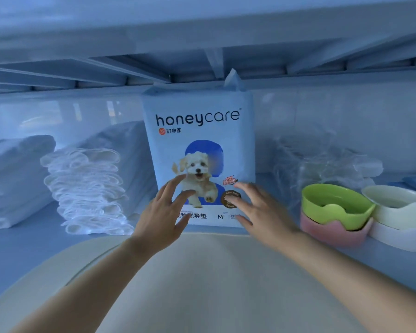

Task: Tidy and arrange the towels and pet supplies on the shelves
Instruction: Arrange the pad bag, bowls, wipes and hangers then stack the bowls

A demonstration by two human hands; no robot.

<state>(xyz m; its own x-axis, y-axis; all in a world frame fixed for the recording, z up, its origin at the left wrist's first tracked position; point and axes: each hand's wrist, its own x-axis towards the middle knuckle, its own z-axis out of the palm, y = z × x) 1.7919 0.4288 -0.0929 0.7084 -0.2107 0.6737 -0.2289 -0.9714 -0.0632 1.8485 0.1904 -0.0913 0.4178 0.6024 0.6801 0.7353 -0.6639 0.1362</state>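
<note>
Location: a stocked storage shelf (22, 246), I note: folded towels (17, 179), a pet-pad pack (199, 131), stacked pet bowls (334, 207), metal rack (216, 61) overhead.

Pet pad pack (198, 140): smooth printed plastic film, slight sheen. Folded towels (12, 179): soft white cloth, matt. Stacked pads (87, 188): white, quilted-looking, ruffled edges. Clear bag (322, 159): thin crinkly glossy plastic. Green bowl (334, 205), pink bowl (332, 234), cream bowl (399, 205): smooth hard plastic. Shelf (22, 248): smooth, painted-looking, matt.
</note>
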